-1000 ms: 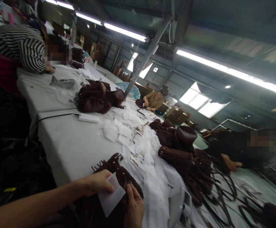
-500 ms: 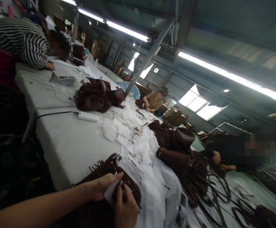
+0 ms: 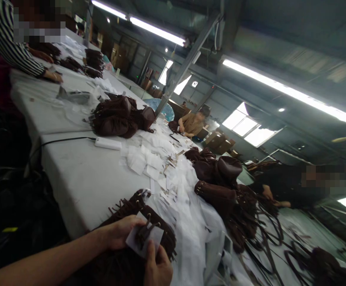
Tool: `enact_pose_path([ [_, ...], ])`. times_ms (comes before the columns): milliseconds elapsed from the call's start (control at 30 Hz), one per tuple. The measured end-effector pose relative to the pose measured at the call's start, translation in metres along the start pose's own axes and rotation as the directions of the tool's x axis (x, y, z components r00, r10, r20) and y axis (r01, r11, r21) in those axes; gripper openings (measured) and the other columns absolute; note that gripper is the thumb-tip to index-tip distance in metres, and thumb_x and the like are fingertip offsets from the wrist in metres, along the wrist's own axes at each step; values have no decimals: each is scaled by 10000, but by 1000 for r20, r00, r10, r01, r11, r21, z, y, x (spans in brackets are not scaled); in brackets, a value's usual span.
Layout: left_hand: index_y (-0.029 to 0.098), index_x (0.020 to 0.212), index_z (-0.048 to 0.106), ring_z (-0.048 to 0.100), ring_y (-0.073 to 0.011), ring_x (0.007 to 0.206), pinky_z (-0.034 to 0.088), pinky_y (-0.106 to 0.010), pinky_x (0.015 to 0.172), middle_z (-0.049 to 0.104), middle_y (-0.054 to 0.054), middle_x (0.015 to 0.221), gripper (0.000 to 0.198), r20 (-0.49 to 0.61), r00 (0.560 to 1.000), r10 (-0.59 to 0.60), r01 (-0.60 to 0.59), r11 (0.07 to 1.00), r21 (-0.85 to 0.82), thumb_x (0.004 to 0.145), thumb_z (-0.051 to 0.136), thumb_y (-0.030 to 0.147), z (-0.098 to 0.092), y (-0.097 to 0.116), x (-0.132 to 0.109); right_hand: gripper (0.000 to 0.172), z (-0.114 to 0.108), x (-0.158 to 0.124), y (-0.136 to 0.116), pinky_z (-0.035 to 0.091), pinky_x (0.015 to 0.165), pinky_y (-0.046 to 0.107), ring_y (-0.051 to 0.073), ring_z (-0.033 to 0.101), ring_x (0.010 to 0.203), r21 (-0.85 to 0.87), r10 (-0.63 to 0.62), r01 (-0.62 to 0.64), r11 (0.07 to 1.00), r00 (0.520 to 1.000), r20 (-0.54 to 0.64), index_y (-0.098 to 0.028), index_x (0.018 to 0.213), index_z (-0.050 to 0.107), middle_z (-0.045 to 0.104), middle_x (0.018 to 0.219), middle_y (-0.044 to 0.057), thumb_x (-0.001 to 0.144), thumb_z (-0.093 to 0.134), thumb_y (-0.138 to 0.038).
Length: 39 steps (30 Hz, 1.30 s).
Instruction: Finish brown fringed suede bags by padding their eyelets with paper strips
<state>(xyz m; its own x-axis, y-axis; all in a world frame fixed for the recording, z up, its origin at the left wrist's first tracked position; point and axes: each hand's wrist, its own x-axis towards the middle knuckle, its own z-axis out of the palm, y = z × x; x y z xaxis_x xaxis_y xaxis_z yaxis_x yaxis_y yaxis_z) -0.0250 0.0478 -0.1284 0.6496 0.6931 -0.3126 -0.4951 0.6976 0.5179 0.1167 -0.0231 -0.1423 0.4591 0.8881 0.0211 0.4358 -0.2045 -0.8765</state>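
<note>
A dark brown fringed bag (image 3: 163,226) with metal eyelets lies at the near edge of the table, below my hands. Between them is a white paper sheet (image 3: 132,240), flat against the bag, with the bag's brown cord and tassel (image 3: 141,237) lying over it. My left hand (image 3: 128,230) pinches the paper's upper left side, thumb on top. My right hand (image 3: 157,264) grips its lower right corner between thumb and fingers. The fingers under the paper are hidden.
White paper sheets (image 3: 151,161) are strewn along the table (image 3: 71,174). Brown bags (image 3: 116,119) are heaped further up, with more bags (image 3: 217,190) and straps on the right. A white power strip (image 3: 107,143) lies left. Several people work around the table.
The white paper has turned flat and shows more of its face, with the cord and tassel now over it. My right hand has shifted to its lower corner. The striped-sleeved person has straightened.
</note>
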Motion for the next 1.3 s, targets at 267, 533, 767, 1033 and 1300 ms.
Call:
enact_pose_path([
  [267, 82, 766, 694, 592, -145, 580, 504, -261, 618, 669, -58, 680, 254, -19, 1000, 22, -20, 995, 102, 654, 719, 309, 2, 4, -10, 421, 9, -10, -10, 478, 652, 271, 258, 684, 799, -175, -60, 27, 984, 980, -187, -228, 942, 744, 746, 845, 53, 764, 576, -571],
  [533, 92, 701, 689, 586, -154, 579, 465, -258, 577, 673, -51, 668, 193, -88, 994, 67, -41, 964, 264, 540, 633, 181, 5, 6, 3, 344, 13, -2, 6, 458, 599, 275, 246, 687, 758, -268, -192, 130, 955, 956, -221, -241, 897, 745, 745, 840, 64, 804, 571, -522],
  [767, 105, 600, 657, 446, -92, 465, 305, -212, 472, 555, 39, 490, 137, -170, 957, 233, -143, 895, 423, 482, 591, 83, 3, 7, 11, 455, 22, -5, 2, 417, 537, 264, 187, 650, 626, -517, -556, 379, 768, 794, -245, -170, 872, 710, 677, 730, 72, 934, 401, -498],
  [1033, 131, 607, 598, 459, -98, 485, 308, -219, 486, 573, 37, 536, 146, -236, 920, 312, -165, 856, 491, 471, 650, 133, 0, -1, 17, 366, 30, -11, -9, 401, 529, 244, 144, 572, 560, -671, -767, 511, 537, 627, -137, -135, 914, 689, 581, 662, 40, 987, 363, -284],
  [1300, 137, 549, 587, 435, -107, 512, 290, -237, 503, 523, 38, 501, 61, -282, 852, 441, -210, 782, 587, 571, 571, 192, 2, -12, 13, 453, 37, -15, 6, 437, 552, 248, 178, 578, 677, -685, -742, 557, 470, 669, 35, -159, 1057, 668, 568, 734, 75, 997, 230, -260],
])
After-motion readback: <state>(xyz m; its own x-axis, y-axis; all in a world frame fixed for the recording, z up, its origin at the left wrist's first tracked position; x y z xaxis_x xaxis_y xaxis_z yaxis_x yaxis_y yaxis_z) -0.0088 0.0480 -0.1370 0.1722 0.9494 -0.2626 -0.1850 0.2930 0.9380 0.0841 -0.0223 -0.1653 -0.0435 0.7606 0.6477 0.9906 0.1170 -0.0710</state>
